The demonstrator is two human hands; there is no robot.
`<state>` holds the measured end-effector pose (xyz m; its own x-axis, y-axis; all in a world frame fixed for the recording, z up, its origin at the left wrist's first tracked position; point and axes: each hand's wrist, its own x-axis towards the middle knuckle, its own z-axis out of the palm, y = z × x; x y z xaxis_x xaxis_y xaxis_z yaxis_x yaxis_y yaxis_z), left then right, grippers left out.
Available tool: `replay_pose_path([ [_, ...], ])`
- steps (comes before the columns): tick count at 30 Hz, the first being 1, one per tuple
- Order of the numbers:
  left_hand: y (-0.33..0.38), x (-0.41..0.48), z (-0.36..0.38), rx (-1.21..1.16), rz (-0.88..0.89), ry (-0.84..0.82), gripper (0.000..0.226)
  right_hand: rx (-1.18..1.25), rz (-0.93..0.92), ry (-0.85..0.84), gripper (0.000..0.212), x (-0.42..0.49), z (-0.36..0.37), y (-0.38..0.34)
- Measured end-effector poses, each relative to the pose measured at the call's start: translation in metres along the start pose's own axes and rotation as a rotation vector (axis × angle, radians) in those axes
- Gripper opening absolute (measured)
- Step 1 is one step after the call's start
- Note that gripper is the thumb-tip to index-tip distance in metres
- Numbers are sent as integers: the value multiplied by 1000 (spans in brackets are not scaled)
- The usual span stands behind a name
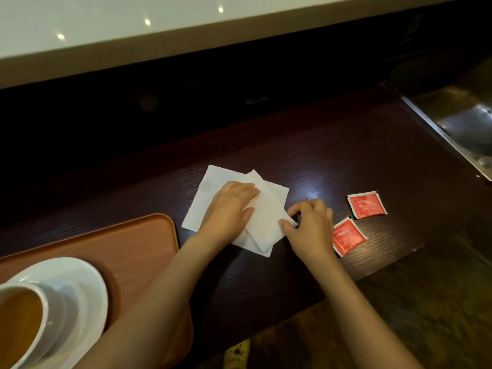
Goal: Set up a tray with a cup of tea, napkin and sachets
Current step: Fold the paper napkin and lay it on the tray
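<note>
Head cam, fwd-down, close over table (346,161)

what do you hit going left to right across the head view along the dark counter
cup of tea on its saucer → orange tray → white napkin → left hand → right hand → nearer red sachet → farther red sachet → metal sink

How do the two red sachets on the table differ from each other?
The far sachet lies clear of both hands; the near sachet lies right beside the right hand, which covers its left edge. The far sachet is only slightly rotated, while the near sachet is turned more, like a diamond. Both are red squares with white edges, flat on the dark table, not yet on the tray.
</note>
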<state>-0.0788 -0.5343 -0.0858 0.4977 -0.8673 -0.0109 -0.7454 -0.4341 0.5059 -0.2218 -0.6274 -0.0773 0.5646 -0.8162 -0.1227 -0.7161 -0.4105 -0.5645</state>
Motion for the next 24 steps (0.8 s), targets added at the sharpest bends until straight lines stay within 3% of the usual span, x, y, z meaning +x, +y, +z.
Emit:
replay_pose_path([
  [2,2,2,-6,-52,19,46,57,45,-38,-4,4,6,-4,-4],
  [5,12,9,-20,-14,189,-10,70,168,-214,-27,11,8,-17,-15],
  [9,19,8,-48,34,230,-1,26,260,-384,-91,25,6,-41,-36],
  [13,22,-27,-76,-217,29,248,15,528,-427,-193,30,10,-62,-64],
  [15,21,-51,-88,-400,-108,346,11,549,-432,-279,17,12,-65,-78],
  [17,18,-78,-94,-570,-227,378,11,577,-445,-350,6,13,-61,-96],
  [20,11,-119,-95,-850,-356,441,19,610,-458,-455,9,6,-40,-127],
  [24,-2,-171,-85,-730,-600,593,39,448,-508,-581,8,-10,3,-158],
])
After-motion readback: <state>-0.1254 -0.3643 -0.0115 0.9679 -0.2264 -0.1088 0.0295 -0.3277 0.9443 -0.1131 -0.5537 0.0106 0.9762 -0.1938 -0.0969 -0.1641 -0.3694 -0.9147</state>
